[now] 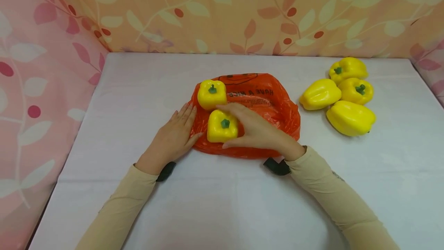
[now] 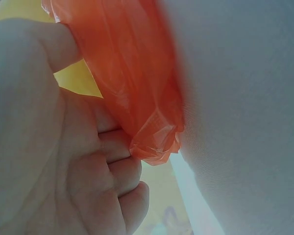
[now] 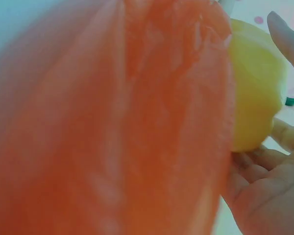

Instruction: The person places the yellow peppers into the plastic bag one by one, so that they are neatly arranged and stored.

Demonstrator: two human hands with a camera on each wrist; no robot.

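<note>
Two yellow bell peppers with green stems stand upright at the left part of an orange-red plastic bag (image 1: 277, 107), the far bell pepper (image 1: 211, 100) just behind the near bell pepper (image 1: 216, 132). My right hand (image 1: 258, 128) curves widely about the near pepper, fingers at its far side and thumb at its near side. In the right wrist view the thumb (image 3: 286, 41) stands apart from the yellow pepper (image 3: 257, 88), and part of the pepper is hidden by the bag. My left hand (image 1: 171, 136) lies with extended fingers along the bag's left edge, its fingertips right at the plastic.
To the right of the bag, several more yellow bell peppers (image 1: 350, 118) lie grouped on the white-covered table (image 1: 222, 200). Dark wrist bands (image 1: 277, 166) show beneath both wrists. Leaf-patterned cloth (image 1: 215, 14) hangs behind the table and at its left.
</note>
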